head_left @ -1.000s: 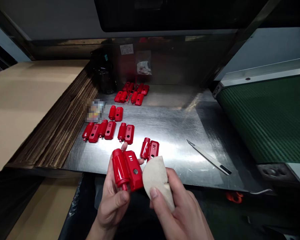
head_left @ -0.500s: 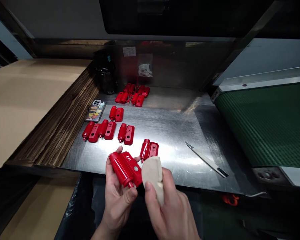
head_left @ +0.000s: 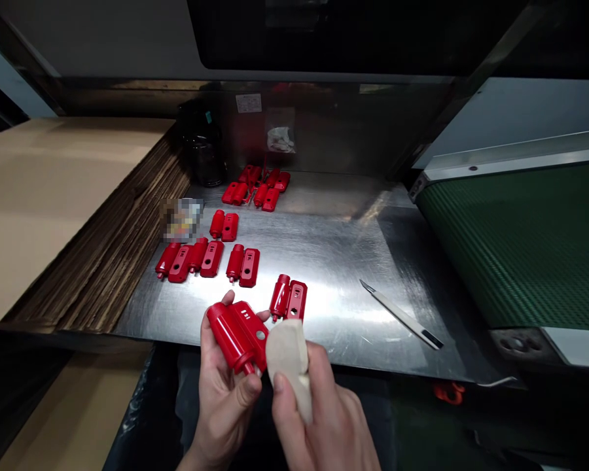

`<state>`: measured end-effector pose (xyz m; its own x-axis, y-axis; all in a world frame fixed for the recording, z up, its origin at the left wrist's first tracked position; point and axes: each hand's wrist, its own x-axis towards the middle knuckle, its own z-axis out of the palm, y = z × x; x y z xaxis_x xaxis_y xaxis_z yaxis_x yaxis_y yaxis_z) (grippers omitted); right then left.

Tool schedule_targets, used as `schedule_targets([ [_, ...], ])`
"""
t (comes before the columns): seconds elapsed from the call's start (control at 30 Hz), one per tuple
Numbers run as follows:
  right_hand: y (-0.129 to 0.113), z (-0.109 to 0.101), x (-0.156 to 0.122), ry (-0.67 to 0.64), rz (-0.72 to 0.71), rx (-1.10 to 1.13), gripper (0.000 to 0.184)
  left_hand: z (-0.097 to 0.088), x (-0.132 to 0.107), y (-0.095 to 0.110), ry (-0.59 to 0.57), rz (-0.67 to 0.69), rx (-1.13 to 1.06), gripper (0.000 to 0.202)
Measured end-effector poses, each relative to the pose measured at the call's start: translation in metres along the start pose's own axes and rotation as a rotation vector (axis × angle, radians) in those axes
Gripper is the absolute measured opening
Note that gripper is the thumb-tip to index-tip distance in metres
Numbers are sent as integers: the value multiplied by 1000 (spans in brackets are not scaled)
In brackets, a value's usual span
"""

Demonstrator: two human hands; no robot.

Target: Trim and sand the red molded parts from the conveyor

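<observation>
My left hand (head_left: 223, 392) grips a glossy red plastic housing (head_left: 235, 333), tilted, with its round barrel to the left. My right hand (head_left: 319, 418) is closed round a folded beige cloth pad (head_left: 288, 358), which presses against the housing's right edge. Both hands hover at the near edge of a shiny steel table (head_left: 343, 261). Just beyond them another red housing (head_left: 288, 299) lies on the steel. More red housings (head_left: 206, 256) lie in a row further left, and a heap of them (head_left: 256, 185) sits at the back.
A slim craft knife (head_left: 397, 314) lies on the table to the right. A green conveyor belt (head_left: 515, 235) borders the right side. A stack of flat cardboard sheets (head_left: 63, 209) fills the left. A phone (head_left: 181, 218) and a dark jar (head_left: 203, 154) sit at the back left.
Both hands with the red housing and pad have shifted slightly left and nearer. The housing has tilted more, and the pad has slid along its right edge.
</observation>
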<state>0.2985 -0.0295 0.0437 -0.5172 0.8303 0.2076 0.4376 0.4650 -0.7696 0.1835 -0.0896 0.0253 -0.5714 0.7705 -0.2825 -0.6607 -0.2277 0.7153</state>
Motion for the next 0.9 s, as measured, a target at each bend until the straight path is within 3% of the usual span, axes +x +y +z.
schedule_targets([
  [0.37, 1, -4, 5, -45, -36, -15, 13, -1, -1, 0, 41, 37, 18, 118],
  [0.5, -1, -2, 5, -54, -86, -36, 20, -2, -1, 2, 36, 22, 6, 122],
  [0.7, 1, -4, 10, -22, -149, -69, 21, -13, 0, -1, 8, 31, -40, 115],
  [0.8, 23, -25, 35, -84, 85, -211, 19, -16, 2, 1, 24, 79, -67, 92],
  [0.9, 56, -53, 65, -215, 360, -248, 29, -15, 3, 8, 41, -2, -100, 71],
])
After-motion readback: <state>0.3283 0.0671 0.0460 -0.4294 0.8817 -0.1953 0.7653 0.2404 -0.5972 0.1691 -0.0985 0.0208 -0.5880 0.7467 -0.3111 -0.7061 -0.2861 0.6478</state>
